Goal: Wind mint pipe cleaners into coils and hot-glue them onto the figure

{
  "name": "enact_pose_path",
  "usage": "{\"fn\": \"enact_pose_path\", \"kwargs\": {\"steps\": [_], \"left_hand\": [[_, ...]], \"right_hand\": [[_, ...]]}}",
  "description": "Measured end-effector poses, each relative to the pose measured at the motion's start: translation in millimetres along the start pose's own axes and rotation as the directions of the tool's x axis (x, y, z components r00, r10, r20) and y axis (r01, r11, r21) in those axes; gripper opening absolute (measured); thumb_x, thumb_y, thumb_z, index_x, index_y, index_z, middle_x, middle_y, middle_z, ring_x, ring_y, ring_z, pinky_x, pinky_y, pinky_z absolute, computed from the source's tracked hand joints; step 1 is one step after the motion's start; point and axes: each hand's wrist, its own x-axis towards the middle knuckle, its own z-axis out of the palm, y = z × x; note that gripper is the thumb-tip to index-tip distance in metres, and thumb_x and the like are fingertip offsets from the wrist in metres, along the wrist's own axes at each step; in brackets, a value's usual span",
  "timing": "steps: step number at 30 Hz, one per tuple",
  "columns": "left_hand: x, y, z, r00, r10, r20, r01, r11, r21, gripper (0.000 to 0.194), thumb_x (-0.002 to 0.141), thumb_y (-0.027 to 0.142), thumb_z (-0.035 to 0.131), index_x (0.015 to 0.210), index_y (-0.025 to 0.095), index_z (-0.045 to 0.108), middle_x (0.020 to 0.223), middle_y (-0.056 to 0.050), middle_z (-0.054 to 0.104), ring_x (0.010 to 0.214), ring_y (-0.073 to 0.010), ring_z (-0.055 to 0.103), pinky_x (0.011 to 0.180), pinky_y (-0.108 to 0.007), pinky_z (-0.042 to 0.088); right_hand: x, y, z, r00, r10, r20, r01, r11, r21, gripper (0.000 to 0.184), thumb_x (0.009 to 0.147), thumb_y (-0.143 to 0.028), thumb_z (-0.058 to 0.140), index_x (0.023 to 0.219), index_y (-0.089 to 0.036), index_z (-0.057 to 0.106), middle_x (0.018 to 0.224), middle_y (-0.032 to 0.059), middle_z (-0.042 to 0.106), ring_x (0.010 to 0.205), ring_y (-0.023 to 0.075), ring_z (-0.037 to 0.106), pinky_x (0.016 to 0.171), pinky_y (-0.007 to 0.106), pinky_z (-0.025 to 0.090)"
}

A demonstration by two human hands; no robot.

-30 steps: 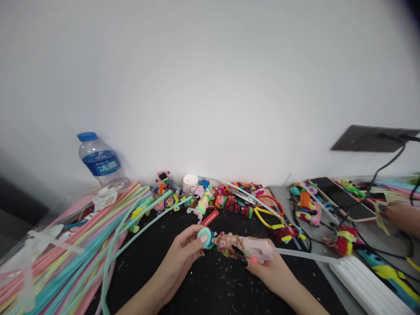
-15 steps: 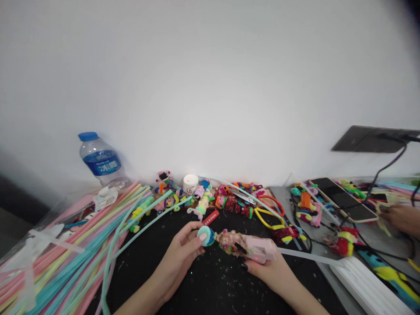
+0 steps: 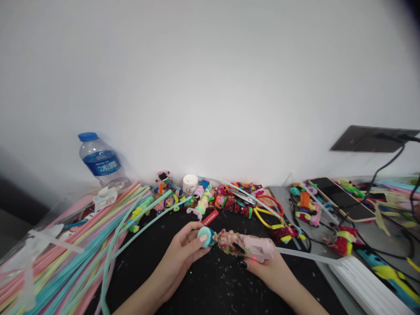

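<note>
Pinched in the fingers of my left hand [image 3: 183,248] is a small coiled pipe-cleaner piece [image 3: 204,236], mint green on one face and blue on the side. My right hand [image 3: 271,272] grips a pale pink hot glue gun [image 3: 259,248] with a small red light on it. Fuzz and coloured scraps crust the gun's front. Its nozzle points left and meets, or nearly meets, the blue side of the coil; I cannot tell whether they touch. A translucent glue stick [image 3: 305,255] sticks out of the gun's back end.
Pipe cleaners [image 3: 75,245] lie bundled at left by a water bottle [image 3: 102,162]. Pipe-cleaner figures [image 3: 203,203], a white jar [image 3: 190,184] and scissors [image 3: 269,217] line the back of the black mat [image 3: 157,282]. At right are a phone [image 3: 343,199], cables and white sticks [image 3: 367,284].
My left hand has turned the coil slightly, and the glue gun has shifted a little left. The other person's hand at the far right has left the view.
</note>
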Motion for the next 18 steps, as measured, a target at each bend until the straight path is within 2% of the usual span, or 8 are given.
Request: {"fn": "enact_pose_path", "kwargs": {"steps": [4, 7, 12, 18], "left_hand": [[-1, 0, 1.2, 1.000, 0.002, -0.010, -0.002, 1.000, 0.006, 0.029, 0.063, 0.030, 0.075, 0.088, 0.020, 0.062, 0.087, -0.002, 0.062, 0.085, -0.0168, 0.057, 0.080, -0.031, 0.045], [-1, -1, 1.4, 1.000, 0.007, -0.011, -0.007, 1.000, 0.019, 0.029, 0.063, 0.031, 0.075, 0.088, 0.021, 0.063, 0.089, -0.002, 0.061, 0.086, -0.0172, 0.056, 0.078, -0.030, 0.045], [0, -3, -0.8, 1.000, 0.016, -0.009, -0.016, 1.000, 0.023, 0.029, 0.064, 0.032, 0.074, 0.089, 0.020, 0.063, 0.090, -0.003, 0.061, 0.087, -0.0183, 0.055, 0.077, -0.030, 0.045], [1, -5, -4.8, 0.999, -0.001, 0.044, 0.002, 1.000, -0.025, 0.022, 0.071, 0.028, 0.069, 0.091, 0.021, 0.063, 0.092, -0.003, 0.059, 0.088, -0.0159, 0.054, 0.080, -0.029, 0.044]], "right_hand": [[4, -3, -5, 0.994, -0.009, 0.108, 0.011, 1.000, -0.014, 0.046, 0.061, -0.034, 0.073, 0.102, -0.015, 0.066, 0.103, 0.0120, 0.068, 0.095, 0.0312, 0.062, 0.081, 0.042, 0.051], [6, -12, -6, 0.990, -0.021, 0.141, 0.023, 1.000, -0.013, 0.043, 0.061, -0.034, 0.073, 0.100, -0.017, 0.068, 0.099, 0.0110, 0.070, 0.093, 0.0320, 0.063, 0.081, 0.043, 0.051], [6, -22, -4, 0.989, -0.087, 0.120, 0.088, 0.996, -0.003, 0.038, 0.061, -0.036, 0.073, 0.094, -0.017, 0.071, 0.090, 0.0102, 0.072, 0.088, 0.0332, 0.065, 0.081, 0.045, 0.050], [3, -17, -3, 0.996, -0.056, 0.075, 0.059, 0.998, -0.029, 0.041, 0.062, -0.035, 0.072, 0.097, -0.016, 0.070, 0.096, 0.0119, 0.071, 0.091, 0.0332, 0.064, 0.083, 0.045, 0.049]]}}
